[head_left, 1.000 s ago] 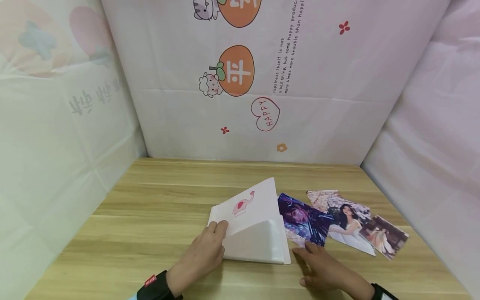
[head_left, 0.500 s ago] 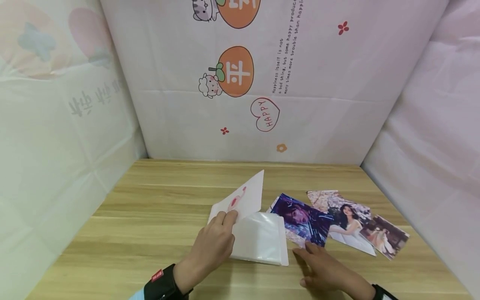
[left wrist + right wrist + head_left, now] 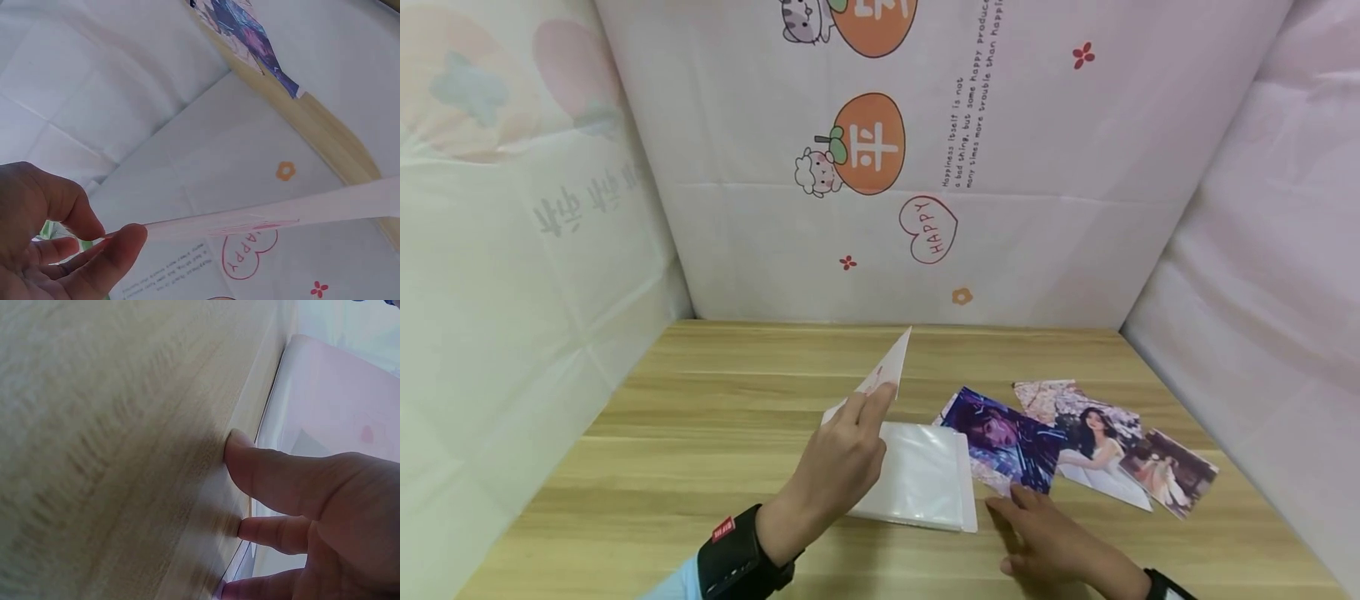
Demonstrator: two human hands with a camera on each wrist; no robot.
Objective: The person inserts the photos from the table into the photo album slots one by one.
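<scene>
A light wooden desk (image 3: 715,417) stood inside walls draped with pale cloth (image 3: 1075,167). The back cloth showed orange fruit shapes with a cartoon sheep and a cat, a red heart with the word "HAPPY" (image 3: 928,230), small red flowers, and lines of small print that started "Happiness itself is not a bad thing".

In the middle of the desk lay a small photo album (image 3: 921,479) with clear plastic pages. Its white cover (image 3: 883,375) was lifted up and stood almost on edge. The cover had a small pink picture on it. The left hand (image 3: 838,467) pinched this cover between thumb and fingers, so its grip was closed on the cover. The left wrist view showed the cover's thin edge (image 3: 262,215) held in that pinch.

The right hand (image 3: 1048,537) lay flat on the desk just to the right of the album, fingers straight and holding nothing. In the right wrist view its fingertips (image 3: 240,447) pressed the wood.

Right of the album lay three photos in a row. The nearest one was purple and blue (image 3: 1007,437). Next came one of a person in white (image 3: 1093,446), then a brownish one (image 3: 1172,471).

A black wristband with a red label (image 3: 733,546) sat on the left wrist. I could not read the label.
</scene>
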